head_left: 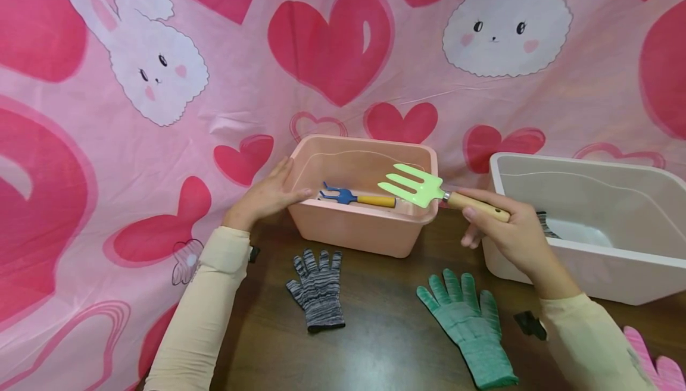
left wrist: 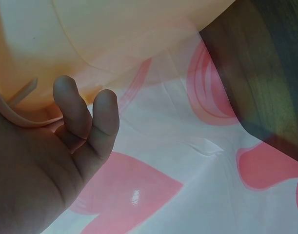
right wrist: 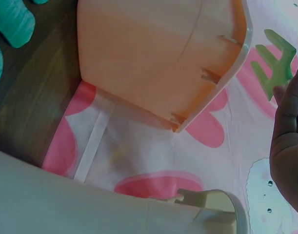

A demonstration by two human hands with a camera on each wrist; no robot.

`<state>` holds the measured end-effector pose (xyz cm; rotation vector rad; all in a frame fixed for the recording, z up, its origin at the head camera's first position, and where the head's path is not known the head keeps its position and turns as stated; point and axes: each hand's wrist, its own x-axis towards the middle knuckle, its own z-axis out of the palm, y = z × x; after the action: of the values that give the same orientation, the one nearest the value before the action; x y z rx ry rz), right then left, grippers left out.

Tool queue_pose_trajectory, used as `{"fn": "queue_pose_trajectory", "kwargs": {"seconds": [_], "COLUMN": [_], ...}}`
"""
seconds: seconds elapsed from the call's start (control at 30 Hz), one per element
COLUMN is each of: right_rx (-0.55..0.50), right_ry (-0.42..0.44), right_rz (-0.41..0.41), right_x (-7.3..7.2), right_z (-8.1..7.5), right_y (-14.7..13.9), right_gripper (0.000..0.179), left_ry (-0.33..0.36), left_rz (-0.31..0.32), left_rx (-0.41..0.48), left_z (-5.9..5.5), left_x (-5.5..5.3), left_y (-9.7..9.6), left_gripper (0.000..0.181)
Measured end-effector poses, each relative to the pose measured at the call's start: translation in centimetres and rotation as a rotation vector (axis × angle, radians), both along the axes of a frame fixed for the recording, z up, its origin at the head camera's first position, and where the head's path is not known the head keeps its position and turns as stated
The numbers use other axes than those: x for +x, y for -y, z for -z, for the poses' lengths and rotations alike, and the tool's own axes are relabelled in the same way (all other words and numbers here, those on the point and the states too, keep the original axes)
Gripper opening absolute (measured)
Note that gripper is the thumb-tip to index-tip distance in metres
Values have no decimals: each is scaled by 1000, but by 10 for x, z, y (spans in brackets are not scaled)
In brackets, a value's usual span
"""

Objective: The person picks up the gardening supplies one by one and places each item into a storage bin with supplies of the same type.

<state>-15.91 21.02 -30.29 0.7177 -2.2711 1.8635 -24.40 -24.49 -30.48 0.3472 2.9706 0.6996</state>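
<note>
My right hand (head_left: 517,233) grips the wooden handle of a light green three-pronged garden hand fork (head_left: 415,185). The fork is held above the right side of a pink plastic bin (head_left: 359,224), prongs pointing left. At the bin's left rim is my left hand (head_left: 268,196), thumb over the front corner and fingers along the outer side; its lifted fingers (left wrist: 104,117) show in the left wrist view. Inside the bin lies a blue hand cultivator (head_left: 343,195) with a yellow handle. The right wrist view shows the fork's green prongs (right wrist: 273,66) beside the hand.
A pale grey bin (head_left: 584,260) stands on the right with a dark striped item (head_left: 546,224) inside. On the brown table (head_left: 375,331) lie a black-and-grey glove (head_left: 320,293), a green glove (head_left: 468,325) and a pink glove (head_left: 656,364). A heart-and-rabbit cloth (head_left: 332,40) hangs behind.
</note>
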Motion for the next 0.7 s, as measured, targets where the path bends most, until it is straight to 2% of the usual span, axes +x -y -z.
{"fn": "queue_pose_trajectory", "kwargs": {"seconds": [0.07,0.3,0.7], "right_rx": [-6,-81,-6], "right_ry": [9,40,45], "right_rz": [2,-82,-34], "right_x": [-2,-11,-21], "right_z": [-1,-4,-9], "right_y": [2,11,27], "right_gripper": [34,35,37], "left_ry": [2,2,-2], "left_rz": [-3,-11,-18], "left_rx": [-1,-4,2], "left_z": [0,0,1], "left_x": [0,-1,-1], "left_y": [0,1,1], "left_gripper": [107,110,110]}}
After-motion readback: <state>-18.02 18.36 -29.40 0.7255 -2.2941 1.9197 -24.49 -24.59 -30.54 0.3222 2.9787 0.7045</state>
